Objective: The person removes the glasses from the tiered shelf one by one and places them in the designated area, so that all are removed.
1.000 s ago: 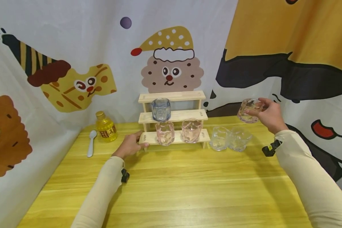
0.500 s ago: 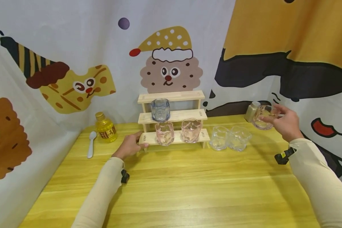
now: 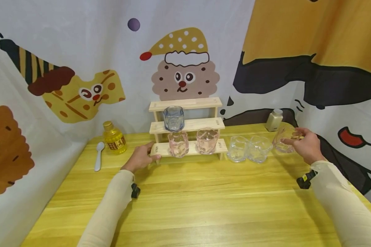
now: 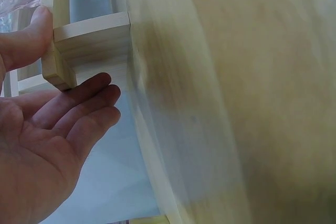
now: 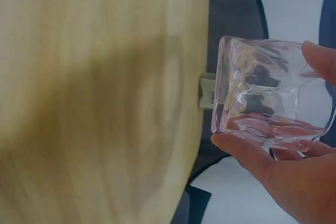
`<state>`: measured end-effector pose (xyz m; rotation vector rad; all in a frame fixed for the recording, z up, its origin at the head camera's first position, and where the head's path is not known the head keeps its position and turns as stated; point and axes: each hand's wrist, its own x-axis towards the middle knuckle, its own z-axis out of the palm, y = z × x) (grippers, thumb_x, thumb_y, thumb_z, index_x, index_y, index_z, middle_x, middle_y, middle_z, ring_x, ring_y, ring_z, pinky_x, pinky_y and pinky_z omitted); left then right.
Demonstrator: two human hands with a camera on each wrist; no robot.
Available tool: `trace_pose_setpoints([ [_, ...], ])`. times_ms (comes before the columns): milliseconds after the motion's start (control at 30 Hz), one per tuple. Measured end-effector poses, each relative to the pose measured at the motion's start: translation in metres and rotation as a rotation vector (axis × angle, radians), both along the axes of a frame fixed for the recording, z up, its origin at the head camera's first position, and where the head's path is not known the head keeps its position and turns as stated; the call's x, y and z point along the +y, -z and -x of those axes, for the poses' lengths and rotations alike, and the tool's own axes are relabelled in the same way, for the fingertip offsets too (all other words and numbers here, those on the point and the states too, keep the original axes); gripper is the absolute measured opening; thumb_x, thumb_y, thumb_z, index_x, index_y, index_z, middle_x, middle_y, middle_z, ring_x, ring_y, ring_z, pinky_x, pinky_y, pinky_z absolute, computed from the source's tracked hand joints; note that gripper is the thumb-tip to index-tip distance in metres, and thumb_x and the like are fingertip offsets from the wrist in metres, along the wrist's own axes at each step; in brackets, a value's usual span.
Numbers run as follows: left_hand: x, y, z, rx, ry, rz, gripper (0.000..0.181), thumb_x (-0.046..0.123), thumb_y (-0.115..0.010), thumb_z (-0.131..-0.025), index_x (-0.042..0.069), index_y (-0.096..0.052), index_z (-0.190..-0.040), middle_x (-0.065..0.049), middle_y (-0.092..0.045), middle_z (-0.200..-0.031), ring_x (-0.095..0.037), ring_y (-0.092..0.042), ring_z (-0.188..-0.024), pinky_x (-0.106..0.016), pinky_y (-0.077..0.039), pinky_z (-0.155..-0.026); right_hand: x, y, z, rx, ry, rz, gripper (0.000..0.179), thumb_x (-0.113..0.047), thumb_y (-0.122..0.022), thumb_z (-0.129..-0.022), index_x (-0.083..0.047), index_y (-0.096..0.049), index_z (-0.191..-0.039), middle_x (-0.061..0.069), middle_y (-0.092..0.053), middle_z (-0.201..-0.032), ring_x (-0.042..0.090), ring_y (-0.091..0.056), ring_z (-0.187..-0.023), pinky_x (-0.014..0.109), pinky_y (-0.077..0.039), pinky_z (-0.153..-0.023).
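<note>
My left hand [image 3: 139, 158] grips the left end of the lowest step of a three-step wooden stand [image 3: 201, 124]. In the left wrist view its thumb [image 4: 39, 30] lies over the board and the fingers reach beneath. My right hand [image 3: 308, 146] holds a pink-tinted glass [image 5: 278, 87] by its sides, thumb and fingers on opposite faces, low over the table at right. Two pink glasses, left [image 3: 178, 144] and right [image 3: 207, 140], stand on the lowest step. A blue glass [image 3: 174, 119] is on the middle step. Just right of the stand are two clear glasses [image 3: 237, 149] [image 3: 259, 150], side by side.
A small jar with a grey lid [image 3: 274, 120] stands behind the held glass. At the left are a yellow oil bottle [image 3: 115, 139] and a pale spoon [image 3: 99, 156]. Printed cloth [image 3: 105, 41] hangs along the table's back and sides.
My right hand has carried the pink glass rightward, then down to beside the clear glasses, uncovering the jar behind. My left hand has stayed on the stand.
</note>
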<state>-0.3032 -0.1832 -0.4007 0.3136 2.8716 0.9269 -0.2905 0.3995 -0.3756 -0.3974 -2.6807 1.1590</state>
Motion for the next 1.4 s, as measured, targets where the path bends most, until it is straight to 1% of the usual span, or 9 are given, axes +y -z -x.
trace_pose_setpoints([
  [300, -0.001, 0.001, 0.000, -0.007, -0.001, -0.012, 0.078, 0.033, -0.067, -0.098, 0.000, -0.029, -0.157, -0.028, -0.052, -0.146, -0.042, -0.054, -0.134, -0.053, -0.048, -0.109, -0.007, 0.014, 0.001, -0.028, -0.037, 0.007, 0.096, -0.044, -0.072, -0.091, 0.006, -0.022, -0.156, 0.034, -0.039, -0.148, 0.046, -0.045, -0.125, 0.046, -0.048, -0.088],
  [433, -0.001, 0.001, 0.001, -0.013, -0.004, -0.023, 0.078, 0.033, -0.067, -0.098, 0.001, -0.029, -0.157, -0.027, -0.052, -0.147, -0.041, -0.054, -0.134, -0.053, -0.048, -0.109, -0.007, 0.020, 0.001, -0.039, -0.042, 0.014, 0.095, -0.041, -0.073, -0.091, 0.007, -0.023, -0.155, 0.033, -0.039, -0.147, 0.046, -0.047, -0.125, 0.051, -0.049, -0.092],
  [533, -0.001, 0.002, 0.001, -0.008, -0.003, -0.022, 0.078, 0.033, -0.067, -0.098, 0.000, -0.029, -0.157, -0.027, -0.053, -0.146, -0.041, -0.055, -0.133, -0.053, -0.048, -0.109, -0.007, 0.023, 0.001, -0.036, -0.040, 0.006, 0.089, -0.035, -0.074, -0.091, 0.007, -0.026, -0.154, 0.033, -0.040, -0.146, 0.046, -0.048, -0.124, 0.046, -0.050, -0.089],
  [667, -0.002, 0.002, 0.000, -0.002, -0.007, -0.021, 0.077, 0.032, -0.067, -0.097, 0.000, -0.030, -0.157, -0.027, -0.054, -0.145, -0.041, -0.056, -0.133, -0.052, -0.048, -0.109, -0.008, 0.024, 0.001, -0.024, -0.058, 0.010, 0.088, -0.029, -0.076, -0.089, 0.007, -0.027, -0.153, 0.032, -0.041, -0.144, 0.044, -0.048, -0.123, 0.027, -0.046, -0.080],
  [800, -0.002, 0.001, 0.000, -0.006, -0.016, -0.015, 0.077, 0.032, -0.068, -0.097, 0.001, -0.030, -0.157, -0.027, -0.054, -0.145, -0.041, -0.055, -0.133, -0.052, -0.048, -0.110, -0.010, 0.025, -0.001, -0.004, -0.086, 0.013, 0.086, -0.026, -0.076, -0.089, 0.008, -0.028, -0.152, 0.032, -0.042, -0.143, 0.043, -0.047, -0.122, 0.021, -0.042, -0.079],
  [967, 0.000, 0.001, 0.001, -0.014, -0.012, -0.022, 0.078, 0.033, -0.068, -0.097, 0.001, -0.030, -0.157, -0.027, -0.053, -0.145, -0.041, -0.055, -0.133, -0.053, -0.048, -0.110, -0.011, 0.025, -0.005, 0.004, -0.109, -0.002, 0.083, -0.027, -0.071, -0.093, 0.009, -0.027, -0.152, 0.032, -0.043, -0.143, 0.045, -0.049, -0.124, 0.023, -0.043, -0.081],
  [1167, -0.001, 0.003, 0.004, -0.012, -0.007, -0.021, 0.079, 0.033, -0.068, -0.097, 0.002, -0.030, -0.157, -0.027, -0.054, -0.145, -0.040, -0.055, -0.133, -0.053, -0.048, -0.109, -0.008, 0.023, -0.006, -0.010, -0.150, -0.012, 0.090, -0.030, -0.074, -0.091, 0.008, -0.022, -0.154, 0.034, -0.041, -0.145, 0.049, -0.047, -0.127, 0.027, -0.045, -0.082],
  [1300, -0.002, 0.003, 0.004, 0.003, -0.001, -0.019, 0.078, 0.033, -0.068, -0.097, 0.002, -0.031, -0.157, -0.027, -0.054, -0.145, -0.041, -0.055, -0.133, -0.053, -0.049, -0.108, -0.005, 0.020, -0.007, -0.050, -0.209, -0.061, 0.097, -0.021, -0.077, -0.087, 0.009, -0.015, -0.155, 0.040, -0.035, -0.149, 0.055, -0.043, -0.129, 0.052, -0.050, -0.089],
  [1400, -0.001, 0.004, 0.003, 0.003, 0.003, -0.021, 0.076, 0.033, -0.068, -0.097, 0.002, -0.032, -0.157, -0.027, -0.054, -0.145, -0.041, -0.056, -0.133, -0.053, -0.048, -0.108, -0.002, 0.014, -0.009, -0.089, -0.258, -0.121, 0.105, -0.015, -0.080, -0.082, 0.011, -0.010, -0.156, 0.045, -0.028, -0.150, 0.061, -0.038, -0.129, 0.068, -0.045, -0.099],
])
